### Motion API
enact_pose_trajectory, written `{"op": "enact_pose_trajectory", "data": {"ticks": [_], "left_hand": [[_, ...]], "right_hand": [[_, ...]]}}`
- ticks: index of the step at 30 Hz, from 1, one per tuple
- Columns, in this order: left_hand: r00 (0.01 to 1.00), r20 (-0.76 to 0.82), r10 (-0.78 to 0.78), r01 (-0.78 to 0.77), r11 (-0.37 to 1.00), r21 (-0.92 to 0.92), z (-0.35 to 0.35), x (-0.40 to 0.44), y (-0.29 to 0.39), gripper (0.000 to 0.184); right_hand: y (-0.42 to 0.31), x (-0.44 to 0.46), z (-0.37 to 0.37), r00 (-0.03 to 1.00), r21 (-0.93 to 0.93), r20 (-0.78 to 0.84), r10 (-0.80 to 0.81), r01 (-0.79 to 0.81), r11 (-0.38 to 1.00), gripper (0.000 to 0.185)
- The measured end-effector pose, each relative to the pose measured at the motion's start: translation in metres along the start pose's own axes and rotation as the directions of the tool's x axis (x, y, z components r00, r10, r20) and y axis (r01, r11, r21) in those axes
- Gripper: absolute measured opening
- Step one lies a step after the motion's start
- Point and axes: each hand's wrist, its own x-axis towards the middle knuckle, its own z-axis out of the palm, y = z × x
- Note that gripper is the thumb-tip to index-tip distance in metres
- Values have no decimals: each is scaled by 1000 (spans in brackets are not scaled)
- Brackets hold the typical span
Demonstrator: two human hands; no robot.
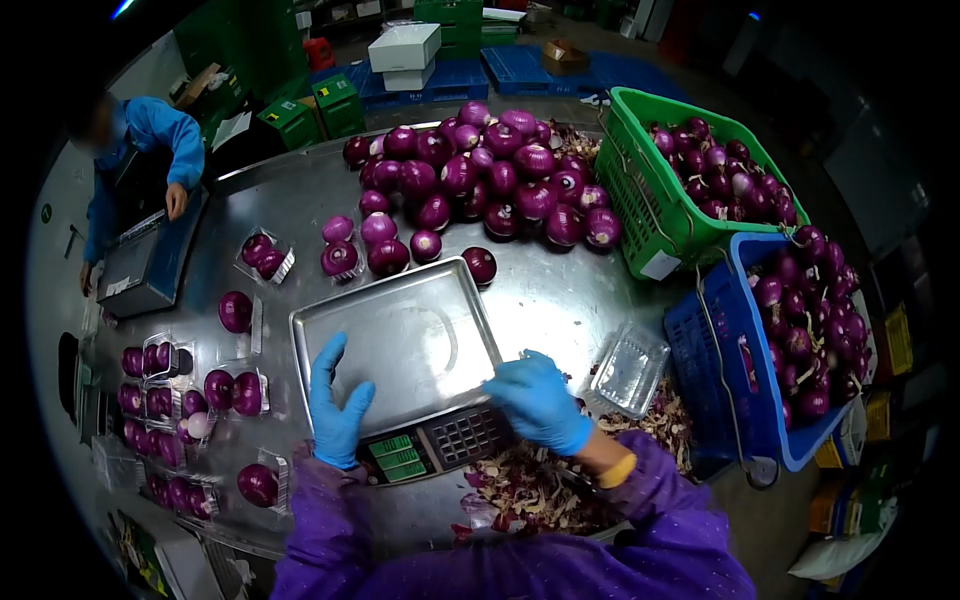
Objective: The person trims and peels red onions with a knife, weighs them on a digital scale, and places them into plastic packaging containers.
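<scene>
A weighing scale with a metal tray [400,345] and a green display stands in front of me on the steel table. My left hand [338,405], in a blue glove, is over the tray's left front part, thumb and fingers apart, holding nothing. My right hand [540,402], also gloved in blue, is at the tray's right front corner, beside the keypad [465,435]. Its fingers are bent and blurred, and whether they hold anything cannot be made out. A clear plastic box [631,370] lies right of that hand. Behind the tray is a large pile of red onions [480,170].
Green [625,170] and blue [710,360] crates of onions stand at the right. Packed onions [160,400] cover the table's left side. Onion skins [545,490] lie near my right forearm. Far left, a person in blue [165,140] is at a metal box [150,260].
</scene>
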Motion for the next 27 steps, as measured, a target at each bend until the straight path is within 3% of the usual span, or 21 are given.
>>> {"op": "enact_pose_trajectory", "data": {"ticks": [1,3,4,5,6,7,9,10,13,16,20,24,27], "left_hand": [[999,37,36,-39,995,90,1,0,1,65],[988,118,98,-126,957,263,0,-2,0,63],[990,122,75,-103,963,248,1,-6,1,60],[985,163,59,-110,939,324,-2,-10,-3,60],[979,200,38,-116,910,398,-6,-14,-8,59],[972,234,12,-123,876,466,-8,-18,-12,59],[978,207,4,-114,845,522,-7,-24,-14,55],[979,202,1,-112,836,538,-7,-24,-10,54],[987,157,34,-117,819,562,-9,-18,7,49],[996,84,41,-79,851,519,-20,-19,13,47],[998,-43,-37,53,872,486,-35,-29,6,47],[998,-56,-20,46,857,514,-40,-27,7,45],[997,-67,-31,61,855,514,-42,-28,10,43]], "right_hand": [[-3,10,12,993,-55,36,-108,110,992,37],[-9,30,17,983,4,137,-120,121,993,43],[8,37,19,979,-3,181,-90,92,996,56],[33,52,14,986,215,168,-19,-17,977,67],[71,54,21,997,220,-66,40,-24,975,72],[95,68,12,952,264,-135,275,-232,936,74],[184,93,11,869,3,-379,319,-344,939,82],[206,108,2,777,-167,-357,519,-599,783,95],[263,146,-6,630,-261,-303,715,-776,574,120],[282,167,-4,581,-282,-284,763,-811,513,124],[295,166,-9,622,-221,-288,728,-783,581,111],[295,158,-2,658,-181,-379,651,-743,645,103],[289,149,-6,685,-255,-303,663,-729,636,102]]}}
